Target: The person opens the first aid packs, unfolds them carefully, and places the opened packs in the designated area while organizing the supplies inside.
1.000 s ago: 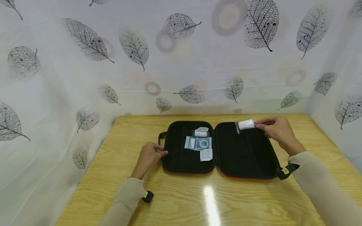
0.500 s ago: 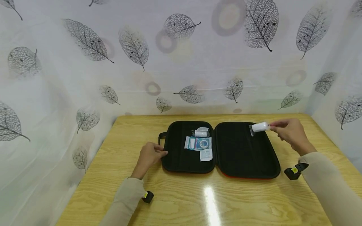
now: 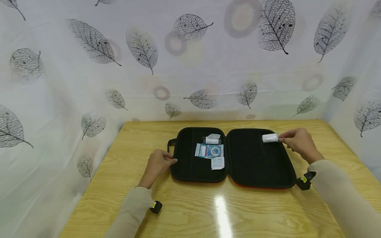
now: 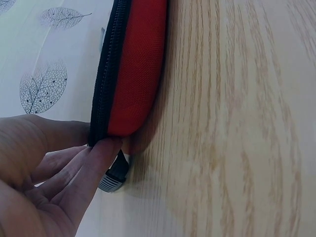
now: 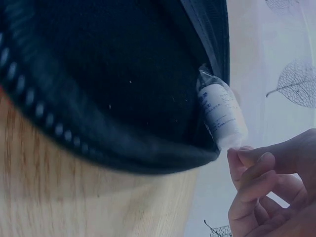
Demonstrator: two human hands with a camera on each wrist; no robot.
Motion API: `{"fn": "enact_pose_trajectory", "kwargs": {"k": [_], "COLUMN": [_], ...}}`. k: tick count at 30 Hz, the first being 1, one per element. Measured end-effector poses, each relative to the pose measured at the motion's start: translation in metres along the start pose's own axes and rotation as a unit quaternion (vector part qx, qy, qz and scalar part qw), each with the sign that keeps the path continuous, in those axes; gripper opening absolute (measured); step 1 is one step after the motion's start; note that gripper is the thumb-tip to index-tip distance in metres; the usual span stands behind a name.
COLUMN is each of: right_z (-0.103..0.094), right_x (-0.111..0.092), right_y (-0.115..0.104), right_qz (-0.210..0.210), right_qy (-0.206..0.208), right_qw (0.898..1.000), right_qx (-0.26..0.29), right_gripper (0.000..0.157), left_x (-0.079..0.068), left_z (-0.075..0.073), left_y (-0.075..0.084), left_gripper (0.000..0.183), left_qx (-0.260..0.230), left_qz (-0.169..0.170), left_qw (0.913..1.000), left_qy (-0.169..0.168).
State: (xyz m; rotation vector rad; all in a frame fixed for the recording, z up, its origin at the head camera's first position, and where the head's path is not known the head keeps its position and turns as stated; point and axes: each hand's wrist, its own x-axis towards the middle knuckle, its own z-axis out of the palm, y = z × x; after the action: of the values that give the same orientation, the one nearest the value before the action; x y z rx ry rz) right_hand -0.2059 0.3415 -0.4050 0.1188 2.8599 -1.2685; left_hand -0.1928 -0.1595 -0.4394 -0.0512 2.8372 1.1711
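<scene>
A zippered case, black inside and red outside, lies spread open on the table. My left hand pinches its left rim between thumb and fingers; the left wrist view shows the fingertips at the zipper edge and red side. My right hand pinches the end of the clear wrapper round a white bandage roll. That roll lies over the far right corner of the right half, and blue print shows on it in the right wrist view. In the left half sit another wrapped white roll, blue-and-white packets and a small white sachet.
The wooden table runs back to a pale curtain printed with leaves. A carrying handle sticks out from the case's left side. Black wrist cameras are strapped at both sleeves.
My right hand carried the bandage roll rightward along the case's far edge, then slightly back left and lower into the far right corner. My left hand stays on the rim.
</scene>
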Motion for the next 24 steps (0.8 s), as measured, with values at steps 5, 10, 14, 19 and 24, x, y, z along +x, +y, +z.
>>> {"fn": "enact_pose_trajectory", "kwargs": {"k": [5,10,14,19,24], "right_z": [0.008,0.01,0.011,0.013,0.016], "right_x": [0.004,0.006,0.008,0.012,0.014], "right_y": [-0.003,-0.006,-0.009,-0.012,-0.014], "right_qz": [0.001,0.008,0.003,-0.005,-0.007], "right_qy": [-0.006,-0.015,-0.018,-0.014,-0.022], "right_qw": [1.0,0.999,0.998,0.997,0.996], "right_qx": [-0.021,-0.036,-0.055,-0.073,-0.082], "right_gripper": [0.03,0.029,0.029,0.028,0.027], "left_x": [0.0,0.0,-0.001,0.0,0.001], "left_z": [0.0,0.0,0.0,-0.001,0.0], "left_y": [-0.001,0.0,0.001,0.001,0.002], "left_gripper": [0.022,0.022,0.022,0.022,0.021], "left_qx": [0.007,0.014,0.017,0.017,0.029], "left_qz": [-0.001,0.0,0.001,0.0,0.006], "left_qw": [1.0,0.9999,0.9999,0.9998,0.9995], "left_qy": [0.001,0.0,-0.002,-0.003,-0.002]}}
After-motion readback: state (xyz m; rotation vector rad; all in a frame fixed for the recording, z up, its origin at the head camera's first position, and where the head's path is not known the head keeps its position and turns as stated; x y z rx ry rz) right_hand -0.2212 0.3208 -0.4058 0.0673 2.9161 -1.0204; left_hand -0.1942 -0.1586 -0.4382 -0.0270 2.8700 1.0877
